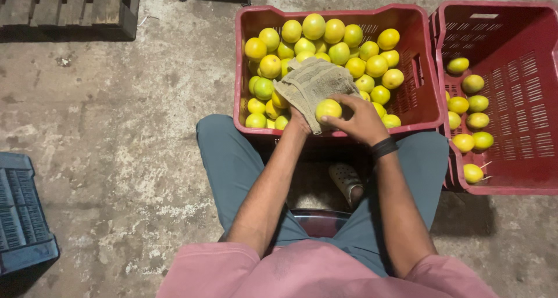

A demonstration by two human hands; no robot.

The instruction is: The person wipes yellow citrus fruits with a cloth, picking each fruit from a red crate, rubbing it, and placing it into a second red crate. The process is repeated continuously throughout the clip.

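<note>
Fingers of the right hand (361, 121) pinch a round yellow-green citrus fruit (328, 108) against a folded beige towelling cloth (311, 84). That cloth drapes over the left hand (299, 122), whose grip I cannot tell. Both hover over the full red slotted plastic crate (407, 109), with a second, sparsely filled red crate (526, 100) touching its right side.

Left hand (300, 122) mostly hidden under cloth (311, 86); grip perhaps closed.
</note>
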